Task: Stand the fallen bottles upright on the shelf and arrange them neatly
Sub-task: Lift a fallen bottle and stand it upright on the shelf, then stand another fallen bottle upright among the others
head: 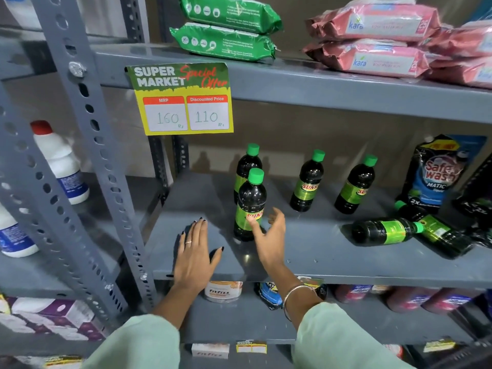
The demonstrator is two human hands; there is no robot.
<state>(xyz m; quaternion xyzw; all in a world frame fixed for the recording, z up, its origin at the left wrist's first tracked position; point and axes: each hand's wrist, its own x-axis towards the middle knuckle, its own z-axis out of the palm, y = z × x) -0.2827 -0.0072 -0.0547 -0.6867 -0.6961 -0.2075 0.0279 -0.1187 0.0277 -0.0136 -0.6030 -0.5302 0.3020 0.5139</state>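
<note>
Four dark bottles stand upright on the shelf (pixel 306 251); the nearest bottle (pixel 249 206) stands at centre. Two fallen bottles (pixel 386 231) lie at 3 o'clock. Right hand (pixel 269 239), fingers spread, touches the nearest bottle; left hand (pixel 195 255) rests flat, at 9 o'clock of it.

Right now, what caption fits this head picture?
Four bottles stand, two bottles lie fallen; both hands hover open.
</note>
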